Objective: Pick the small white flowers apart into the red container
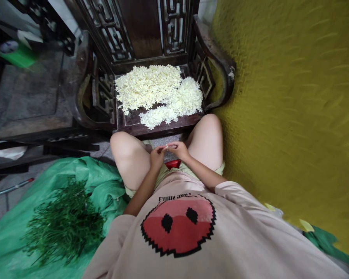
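My left hand (157,155) and my right hand (178,149) meet between my knees, fingertips pinched together on one small white flower bud (166,147). A red seat edge (173,164) shows just below my hands. Ahead of my knees, a dark carved wooden chair (221,66) holds a big heap of white flower buds (158,93) spread over its seat. The buds lie out of touch with either hand.
A green plastic sheet (14,236) on the floor at my left carries a pile of thin green stems (64,224). A yellow textured wall (293,108) rises close on my right. Dark furniture and a stone floor (29,89) fill the far left.
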The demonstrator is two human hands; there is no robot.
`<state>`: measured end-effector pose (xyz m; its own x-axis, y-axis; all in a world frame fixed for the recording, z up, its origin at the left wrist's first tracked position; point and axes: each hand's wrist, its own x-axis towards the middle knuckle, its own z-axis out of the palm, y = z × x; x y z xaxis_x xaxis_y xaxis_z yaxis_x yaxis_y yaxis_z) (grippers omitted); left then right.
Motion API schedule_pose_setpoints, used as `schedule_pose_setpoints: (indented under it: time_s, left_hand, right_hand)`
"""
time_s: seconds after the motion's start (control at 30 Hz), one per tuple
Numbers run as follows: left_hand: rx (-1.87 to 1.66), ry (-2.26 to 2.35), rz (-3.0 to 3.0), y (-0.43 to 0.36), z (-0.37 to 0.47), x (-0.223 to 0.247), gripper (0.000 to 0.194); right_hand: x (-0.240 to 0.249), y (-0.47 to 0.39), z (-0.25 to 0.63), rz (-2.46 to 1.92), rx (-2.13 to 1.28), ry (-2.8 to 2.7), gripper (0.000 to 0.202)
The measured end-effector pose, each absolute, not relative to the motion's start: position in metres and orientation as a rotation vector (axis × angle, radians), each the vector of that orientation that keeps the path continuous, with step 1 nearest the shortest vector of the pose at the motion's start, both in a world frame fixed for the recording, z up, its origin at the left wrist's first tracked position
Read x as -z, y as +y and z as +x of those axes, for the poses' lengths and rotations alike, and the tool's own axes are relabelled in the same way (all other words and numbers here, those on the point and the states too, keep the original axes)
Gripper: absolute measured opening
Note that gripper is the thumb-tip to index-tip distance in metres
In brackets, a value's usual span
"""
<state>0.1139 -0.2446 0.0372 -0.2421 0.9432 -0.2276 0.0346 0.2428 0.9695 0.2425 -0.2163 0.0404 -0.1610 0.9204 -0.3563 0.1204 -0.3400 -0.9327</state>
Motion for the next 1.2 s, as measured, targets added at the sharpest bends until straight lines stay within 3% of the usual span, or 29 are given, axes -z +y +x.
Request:
schedule_pose_setpoints:
  time_s: [0.4,0.7,1.2]
  left_hand:
    - [-1.107,1.660,1.229,-0.249,0.119,-0.046,0.006]
    - [-1.188,1.527,1.056,-0.249,0.118,-0.038,0.011]
    - [-1.351,1.353,0.468,-0.242,0.111,-0.026,0.026]
  right_hand:
    - [-0.045,-0.224,0.234,-1.552,-1.296,-1.485,0.021]
    - [-0.035,-0.218,0.230,-1.383,-1.662,-1.174,0.015]
    - [-0.040,-0.207,0.244,-1.566,-1.799,-0.613,0.007]
